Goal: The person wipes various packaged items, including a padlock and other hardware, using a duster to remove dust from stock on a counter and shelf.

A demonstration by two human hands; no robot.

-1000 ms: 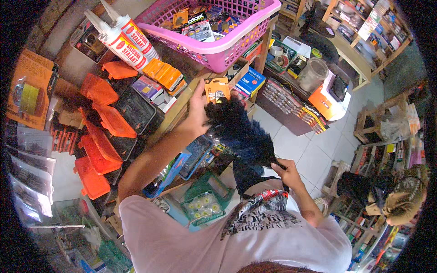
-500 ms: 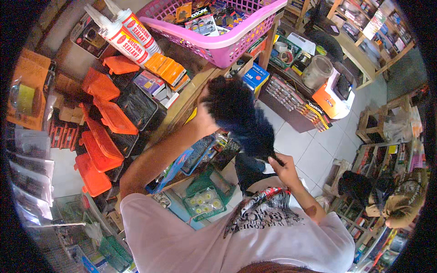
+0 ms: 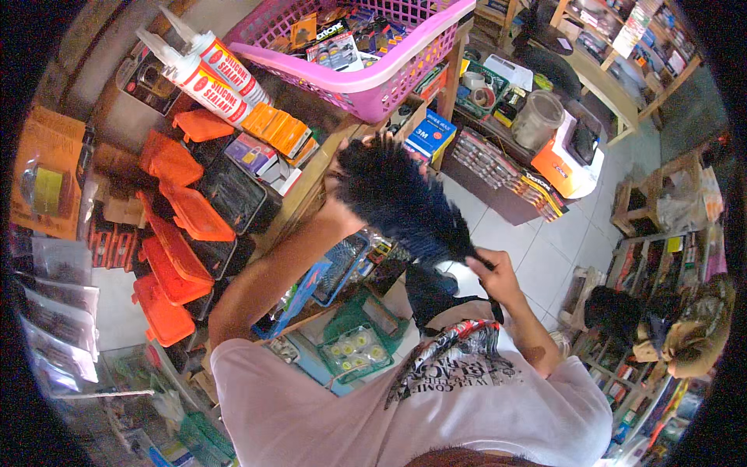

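A dark, bushy feather duster point(image 3: 401, 198) stretches between my two hands in front of my chest. My left hand point(image 3: 346, 218) grips its wide, fluffy end, most of the fingers hidden behind the feathers, with a few tips showing at the top edge. At the tapered end, my right hand point(image 3: 498, 274) pinches the feathers between thumb and fingers. Whether a handle lies inside the feathers cannot be seen.
A pink basket point(image 3: 366, 82) full of small packs stands on the wooden bench ahead. Left of it lie sealant tubes point(image 3: 210, 89) and open orange-lidded boxes point(image 3: 198, 210). A blue box point(image 3: 430, 136) and a clear jar point(image 3: 538, 118) sit ahead right. Hats point(image 3: 700, 327) hang at right.
The feathers look more fanned out and sharper, and the duster's wide end has shifted slightly left. Both hands keep their hold. The whole view has tilted a little.
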